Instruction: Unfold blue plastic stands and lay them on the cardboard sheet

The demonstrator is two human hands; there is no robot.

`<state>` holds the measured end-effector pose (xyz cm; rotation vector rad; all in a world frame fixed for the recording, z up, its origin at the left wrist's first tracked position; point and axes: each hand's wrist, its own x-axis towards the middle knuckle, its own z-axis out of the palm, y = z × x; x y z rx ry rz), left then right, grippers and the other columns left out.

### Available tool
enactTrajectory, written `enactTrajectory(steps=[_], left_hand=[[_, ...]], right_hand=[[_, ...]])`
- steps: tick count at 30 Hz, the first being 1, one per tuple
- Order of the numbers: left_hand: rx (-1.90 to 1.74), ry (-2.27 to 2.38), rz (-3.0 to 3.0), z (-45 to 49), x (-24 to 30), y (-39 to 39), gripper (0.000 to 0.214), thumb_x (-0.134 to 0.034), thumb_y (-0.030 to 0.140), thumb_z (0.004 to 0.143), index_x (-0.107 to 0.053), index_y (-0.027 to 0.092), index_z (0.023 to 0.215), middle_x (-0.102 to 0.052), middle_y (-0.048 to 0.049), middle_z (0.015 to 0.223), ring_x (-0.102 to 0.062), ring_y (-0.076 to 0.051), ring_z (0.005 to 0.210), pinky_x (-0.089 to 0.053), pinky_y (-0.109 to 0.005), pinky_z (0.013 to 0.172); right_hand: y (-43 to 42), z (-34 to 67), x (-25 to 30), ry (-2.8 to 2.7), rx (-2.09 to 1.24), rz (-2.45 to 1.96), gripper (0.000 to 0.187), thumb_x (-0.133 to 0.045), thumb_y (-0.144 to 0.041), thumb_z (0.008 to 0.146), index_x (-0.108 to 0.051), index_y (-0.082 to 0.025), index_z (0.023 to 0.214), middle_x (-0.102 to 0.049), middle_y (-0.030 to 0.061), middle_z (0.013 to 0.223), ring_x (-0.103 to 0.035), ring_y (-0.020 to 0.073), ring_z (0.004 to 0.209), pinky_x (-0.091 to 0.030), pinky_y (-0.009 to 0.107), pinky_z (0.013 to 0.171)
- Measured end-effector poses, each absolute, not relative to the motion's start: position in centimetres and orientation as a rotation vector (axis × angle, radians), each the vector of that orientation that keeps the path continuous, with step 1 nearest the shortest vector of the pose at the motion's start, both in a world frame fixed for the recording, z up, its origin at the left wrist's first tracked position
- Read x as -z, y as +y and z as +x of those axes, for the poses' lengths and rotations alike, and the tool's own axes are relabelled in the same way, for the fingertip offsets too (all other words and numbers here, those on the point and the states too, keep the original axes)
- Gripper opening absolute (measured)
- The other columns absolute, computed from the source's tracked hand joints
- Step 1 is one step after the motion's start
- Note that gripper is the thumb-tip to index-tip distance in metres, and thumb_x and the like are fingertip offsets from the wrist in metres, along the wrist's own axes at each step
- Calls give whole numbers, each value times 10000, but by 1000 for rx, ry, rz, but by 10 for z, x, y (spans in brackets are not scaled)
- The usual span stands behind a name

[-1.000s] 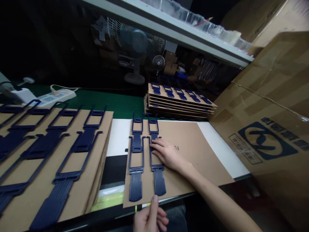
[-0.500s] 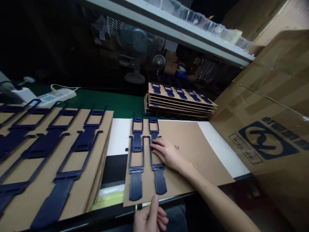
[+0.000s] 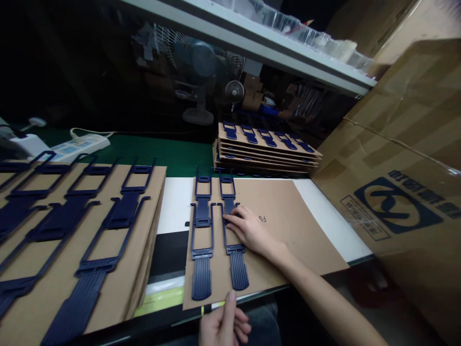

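Observation:
Two dark blue plastic pieces, each with open wire-like frames and a ribbed tongue, lie side by side on a flat cardboard sheet (image 3: 298,230). My right hand (image 3: 250,230) reaches over the right piece (image 3: 239,271), its fingers and thumb closed about the middle of that frame. Part of the frame is hidden under the fingers. The left piece (image 3: 201,278) lies untouched by either hand. At the table's front edge is my left hand (image 3: 223,322), thumb stretched up just below the right piece's tongue, fingers loosely curled and holding nothing.
Stacked cardboard (image 3: 118,288) bearing more blue pieces stands at left. Behind is another layered stack (image 3: 266,154) with blue pieces. A large carton (image 3: 396,144) borders the right side. A power strip (image 3: 86,146), a fan (image 3: 201,60) and an overhead shelf (image 3: 252,45) are farther back.
The view has shifted slightly. My right hand stays at the right piece, its fingers drawn in a little, and my left hand keeps its place.

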<state>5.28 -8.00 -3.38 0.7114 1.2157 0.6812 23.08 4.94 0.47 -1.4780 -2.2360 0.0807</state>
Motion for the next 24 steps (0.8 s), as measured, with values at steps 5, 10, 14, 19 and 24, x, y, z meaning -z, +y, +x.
enactTrajectory(steps=[5, 10, 14, 19, 24], left_hand=[[-685, 1227, 719, 53, 33, -80, 784, -612, 879, 666, -656, 106, 550, -632, -140, 519, -572, -152, 428, -391, -215, 410], [-697, 1230, 737, 53, 33, -80, 805, -619, 902, 627, -662, 103, 547, -631, -144, 518, -573, -158, 428, -396, -222, 408], [-701, 1234, 743, 53, 34, -80, 815, -583, 906, 663, -661, 103, 547, -627, -141, 513, -562, -149, 425, -396, -215, 407], [-703, 1242, 761, 53, 35, -81, 820, -565, 908, 681, -663, 104, 551, -629, -140, 516, -558, -144, 427, -399, -213, 415], [-711, 1251, 810, 53, 39, -82, 833, -502, 905, 736, -672, 109, 560, -628, -135, 516, -551, -139, 430, -390, -217, 427]], right_hand=[[51, 231, -4, -2220, -87, -1466, 284, -493, -287, 1023, -647, -185, 1239, -623, 106, 1115, -549, 238, 1044, -538, 400, 918], [51, 232, -8, -2229, -121, -1486, 280, -491, -272, 1023, -635, -178, 1243, -630, 111, 1137, -562, 243, 1061, -544, 414, 926], [50, 233, -9, -2227, -151, -1493, 286, -487, -268, 1023, -630, -159, 1245, -628, 118, 1147, -574, 242, 1060, -543, 410, 935], [51, 235, -7, -2233, -155, -1505, 294, -493, -272, 1018, -640, -145, 1240, -628, 118, 1143, -581, 248, 1053, -552, 417, 928], [43, 231, -29, -2171, -117, -1421, 322, -519, -251, 1007, -599, -159, 1306, -623, 132, 1203, -570, 259, 1133, -540, 440, 982]])
